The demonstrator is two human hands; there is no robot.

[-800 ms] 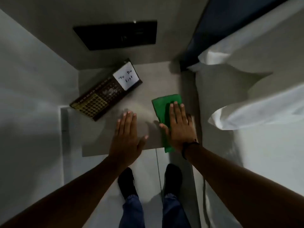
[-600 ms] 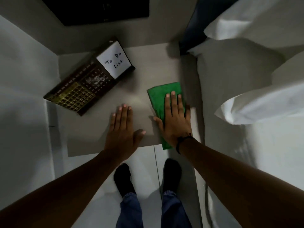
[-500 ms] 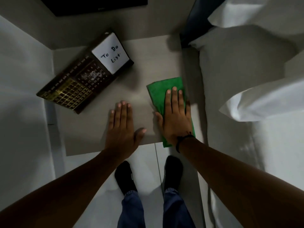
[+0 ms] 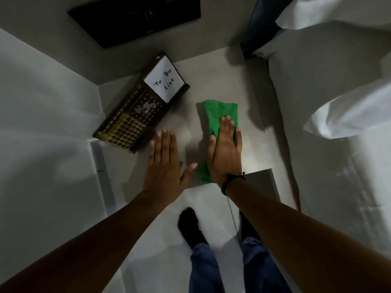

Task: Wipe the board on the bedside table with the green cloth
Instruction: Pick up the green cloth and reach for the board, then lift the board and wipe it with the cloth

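A dark board (image 4: pixel 137 115) with a calendar grid and a white "To Do List" panel (image 4: pixel 164 82) lies tilted at the back left of the grey bedside table (image 4: pixel 211 77). The green cloth (image 4: pixel 220 111) lies flat on the table to the right of the board, not touching it. My right hand (image 4: pixel 226 153) presses palm-down on the cloth's near half, fingers together, and the cloth's near end hangs over the front edge. My left hand (image 4: pixel 164 166) rests flat on the bare tabletop, just in front of the board's near corner.
A bed with white sheets (image 4: pixel 328 81) runs along the table's right side. A black panel (image 4: pixel 135 17) is mounted on the wall behind. A white wall closes the left side. My shoes (image 4: pixel 190 227) stand on the floor in front of the table.
My right hand has slid the green cloth left, away from the table's right edge and a little farther in. My left hand stays flat in much the same spot.
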